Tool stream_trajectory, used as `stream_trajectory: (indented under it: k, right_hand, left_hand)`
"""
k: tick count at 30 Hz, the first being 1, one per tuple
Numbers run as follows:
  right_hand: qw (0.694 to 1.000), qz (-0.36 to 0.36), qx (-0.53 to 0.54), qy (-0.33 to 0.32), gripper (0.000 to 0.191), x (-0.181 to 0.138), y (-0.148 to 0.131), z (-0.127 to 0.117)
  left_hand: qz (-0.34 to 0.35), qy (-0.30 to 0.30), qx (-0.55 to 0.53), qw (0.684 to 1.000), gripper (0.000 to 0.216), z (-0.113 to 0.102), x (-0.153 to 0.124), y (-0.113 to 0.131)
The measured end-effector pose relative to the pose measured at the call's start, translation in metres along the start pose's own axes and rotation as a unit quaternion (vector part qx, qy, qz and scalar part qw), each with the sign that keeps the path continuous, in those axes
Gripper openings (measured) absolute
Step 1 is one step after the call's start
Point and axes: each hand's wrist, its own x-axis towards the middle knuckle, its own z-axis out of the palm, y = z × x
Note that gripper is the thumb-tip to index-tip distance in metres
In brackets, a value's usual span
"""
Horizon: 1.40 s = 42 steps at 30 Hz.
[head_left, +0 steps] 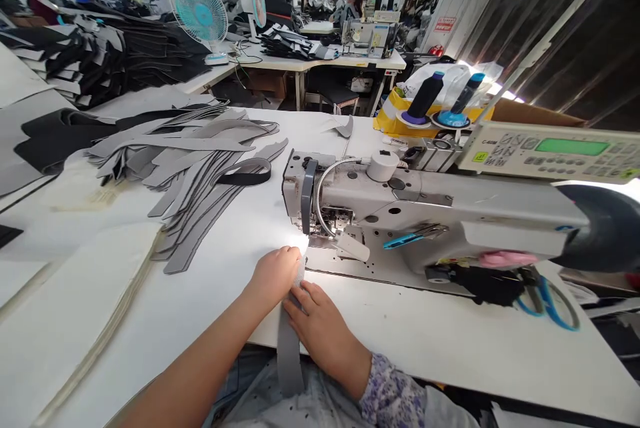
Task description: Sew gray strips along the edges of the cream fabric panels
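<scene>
A grey fabric strip (pixel 289 348) runs from the sewing machine (pixel 425 191) head down over the table's front edge into the person's lap. Close to the lit needle area, my left hand (pixel 274 276) is closed on the strip, fingers curled over its far part. Just nearer to me, my right hand (pixel 327 331) holds the same strip by its edge, its thumb and fingers bent around it. What lies under the fingers is hidden. The strip's far end is at the machine's needle plate, washed out by the lamp's glare.
A heap of grey strips (pixel 195 195) lies left, with a dark looped band (pixel 245 173) on it. White sheets (pixel 95 308) are stacked nearer. Blue tweezers (pixel 404 240) rest on the machine bed; blue-handled scissors (pixel 555 305), thread cones (pixel 425 98) and a control panel (pixel 555 151) are right.
</scene>
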Motion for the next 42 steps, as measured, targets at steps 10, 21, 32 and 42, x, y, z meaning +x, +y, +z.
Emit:
stream_trajectory:
  k: [10,21,32,42]
  right_hand:
    - [1.0,0.003,-0.006,0.008,0.04,0.012,0.009,0.008]
    - [1.0,0.001,-0.005,-0.017,0.041,0.019,0.012,0.002]
    - [0.999,0.031,0.004,0.002,0.036,0.027,0.017,-0.003]
    - [1.0,-0.014,0.005,-0.01,0.025,0.002,0.01,0.019]
  left_hand:
    - [0.002,-0.031,0.039,0.999,0.022,-0.017,-0.02,-0.003]
    - [0.01,-0.051,0.062,0.997,0.018,-0.019,0.002,0.007]
    - [-0.007,0.009,0.054,0.998,0.026,-0.009,0.013,0.006]
    - [-0.004,-0.001,0.058,0.998,0.026,-0.005,0.009,0.001]
